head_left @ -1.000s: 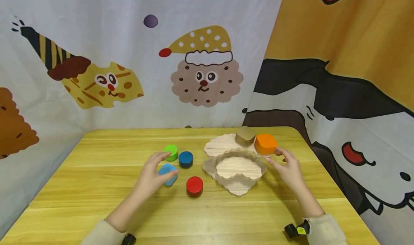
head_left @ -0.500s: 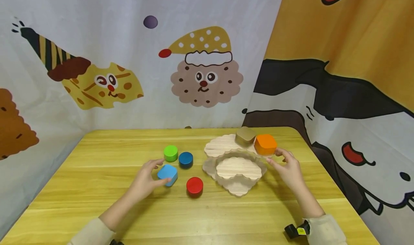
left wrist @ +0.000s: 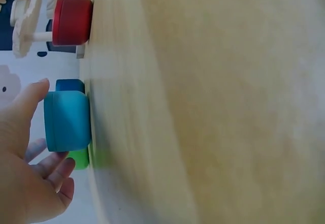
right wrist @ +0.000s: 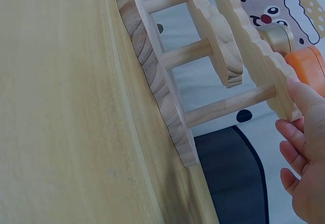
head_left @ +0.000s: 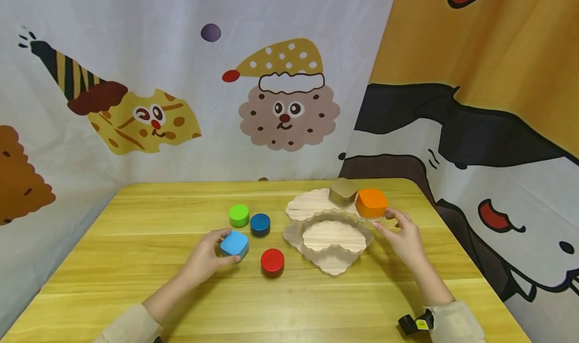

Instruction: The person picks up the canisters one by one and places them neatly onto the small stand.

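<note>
My left hand [head_left: 203, 255] is around a light blue rounded block [head_left: 234, 244] that stands on the table, thumb at its near side and fingers at its far side. In the left wrist view the thumb and fingertips lie at opposite sides of this block [left wrist: 68, 121]. My right hand [head_left: 404, 235] pinches the right end of the upper shelf of a tiered wooden stand [head_left: 333, 236] with scalloped edges. The right wrist view shows the thumb on the shelf [right wrist: 282, 89] and fingers at its underside. On that shelf sit an orange block [head_left: 372, 202] and a gold-brown block [head_left: 343, 191].
A green round block [head_left: 238, 215] and a dark blue round block [head_left: 260, 224] stand just behind the light blue one. To its right is a red round block [head_left: 272, 262], between it and the stand. A printed curtain [head_left: 172, 41] hangs behind the wooden table [head_left: 289, 313].
My left hand has drawn back from above the green and light blue blocks, lowered, and closed around the light blue block. The right hand has stayed on the stand.
</note>
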The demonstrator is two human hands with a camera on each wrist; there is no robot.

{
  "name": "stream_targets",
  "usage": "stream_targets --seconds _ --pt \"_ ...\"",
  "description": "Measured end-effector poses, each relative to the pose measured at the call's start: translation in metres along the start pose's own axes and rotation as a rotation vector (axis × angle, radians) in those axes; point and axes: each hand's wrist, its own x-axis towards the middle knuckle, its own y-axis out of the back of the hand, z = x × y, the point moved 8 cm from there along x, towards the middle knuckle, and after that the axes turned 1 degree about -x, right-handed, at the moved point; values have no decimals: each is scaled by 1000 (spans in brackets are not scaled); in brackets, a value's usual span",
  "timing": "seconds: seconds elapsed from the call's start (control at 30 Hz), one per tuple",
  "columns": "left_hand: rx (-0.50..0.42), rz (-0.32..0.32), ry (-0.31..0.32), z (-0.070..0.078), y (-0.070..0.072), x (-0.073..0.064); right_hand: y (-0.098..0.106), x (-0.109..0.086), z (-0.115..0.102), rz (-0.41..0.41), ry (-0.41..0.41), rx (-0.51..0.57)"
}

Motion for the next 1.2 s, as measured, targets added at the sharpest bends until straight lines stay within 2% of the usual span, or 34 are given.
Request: stream_targets --seconds 0.57,1.0,1.2 --pt "-10 -19 25 -4 -5 4 0 0 -2 1 11 6" --pt "3 3 17 -5 0 4 0 0 -1 -2 2 11" --pt "-3 43 -19 4 8 5 0 0 0 2 2 11"
